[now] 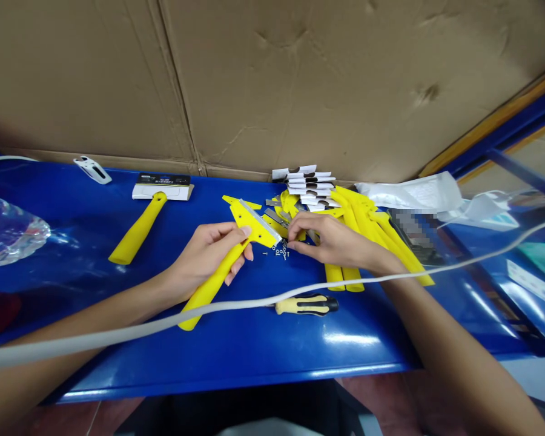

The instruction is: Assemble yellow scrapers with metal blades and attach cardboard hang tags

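Observation:
My left hand (215, 248) is wrapped round a yellow scraper (213, 278), its wide head tilted up to the right with a metal blade strip along the edge. My right hand (318, 236) has thumb and fingers bent close together just right of the scraper head, over a small pile of screws and nuts (282, 249); whatever its fingertips hold is too small to make out. Behind it lie loose metal blades and yellow plates (275, 224). Several yellow handles (352, 272) lie beneath and beyond my right wrist.
A yellow-and-black screwdriver (306, 304) lies near the front. A carded scraper (138, 233) is at left, folded cards (311, 184) at the back. A white cable (245, 304) crosses the view above the blue table (254, 357). Plastic bags (409, 192) lie right.

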`<state>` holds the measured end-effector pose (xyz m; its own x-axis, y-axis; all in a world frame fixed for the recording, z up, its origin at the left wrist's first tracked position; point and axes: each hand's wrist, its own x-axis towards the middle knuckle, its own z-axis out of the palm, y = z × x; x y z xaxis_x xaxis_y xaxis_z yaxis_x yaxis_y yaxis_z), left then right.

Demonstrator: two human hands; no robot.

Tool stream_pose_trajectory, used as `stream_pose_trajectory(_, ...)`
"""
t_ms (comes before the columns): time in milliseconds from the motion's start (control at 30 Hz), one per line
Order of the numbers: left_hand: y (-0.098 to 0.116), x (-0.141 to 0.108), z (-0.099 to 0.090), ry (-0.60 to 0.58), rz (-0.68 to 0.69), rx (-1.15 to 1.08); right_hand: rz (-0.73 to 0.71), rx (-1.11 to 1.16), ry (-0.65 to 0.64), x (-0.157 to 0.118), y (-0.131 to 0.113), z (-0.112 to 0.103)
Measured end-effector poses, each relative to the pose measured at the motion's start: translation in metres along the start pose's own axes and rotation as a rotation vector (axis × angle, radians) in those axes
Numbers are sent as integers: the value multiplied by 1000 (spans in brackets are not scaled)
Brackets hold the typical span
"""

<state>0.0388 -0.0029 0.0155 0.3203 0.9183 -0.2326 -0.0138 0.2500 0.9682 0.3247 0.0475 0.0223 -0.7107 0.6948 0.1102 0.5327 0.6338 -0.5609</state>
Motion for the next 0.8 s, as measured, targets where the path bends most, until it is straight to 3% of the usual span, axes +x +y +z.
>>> stream_pose_trajectory(800,-3,1,0,18,20,15,-1,-140,-7,-2,7,6)
